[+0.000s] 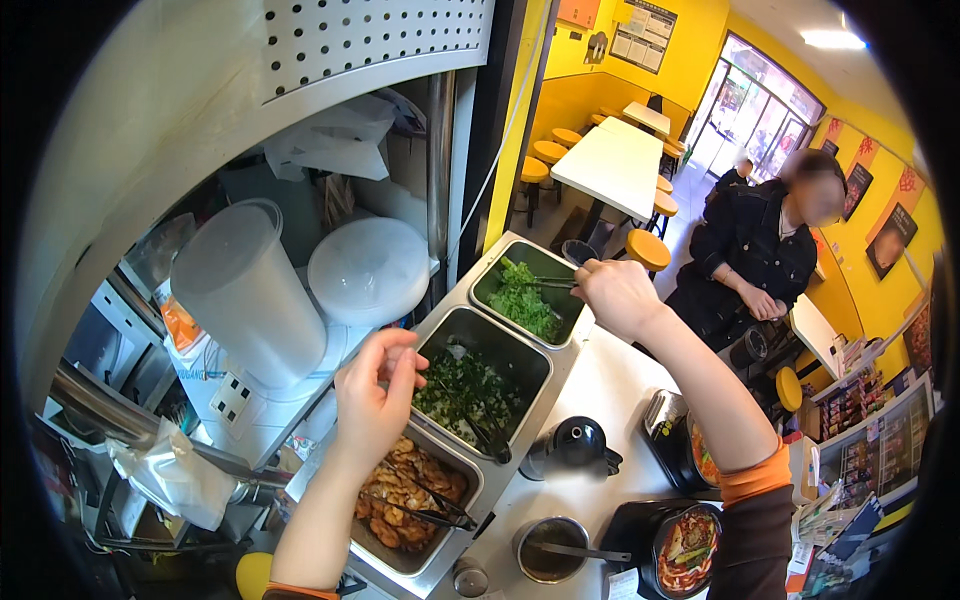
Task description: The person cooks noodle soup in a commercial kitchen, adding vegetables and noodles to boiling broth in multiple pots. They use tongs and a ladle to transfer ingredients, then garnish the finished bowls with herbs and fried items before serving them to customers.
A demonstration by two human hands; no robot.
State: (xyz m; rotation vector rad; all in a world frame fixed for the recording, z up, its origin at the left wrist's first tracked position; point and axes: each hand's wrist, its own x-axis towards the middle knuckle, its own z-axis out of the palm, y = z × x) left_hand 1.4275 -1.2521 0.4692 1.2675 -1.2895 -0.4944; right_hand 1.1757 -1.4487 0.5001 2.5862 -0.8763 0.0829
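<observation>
My right hand [619, 296] grips a pair of tongs [553, 283] over the far metal pan. Their tips reach into the curly green lettuce [521, 300] there. My left hand [379, 397] hovers at the left edge of the middle pan, loosely curled, with no object seen in it. That pan holds chopped green herbs [469, 397], with black tongs [487, 431] lying in them. Partly behind my left forearm, the near pan has browned fried pieces of food [412, 491] and another pair of black tongs [439, 506].
On the white counter [615, 360] stand a black-lidded pitcher [574, 446], a metal pot with a ladle [551, 551], and black bowls of red soup [686, 547]. Left are a tall plastic container [251, 292] and a round one [367, 270]. A person [757, 240] stands across the counter.
</observation>
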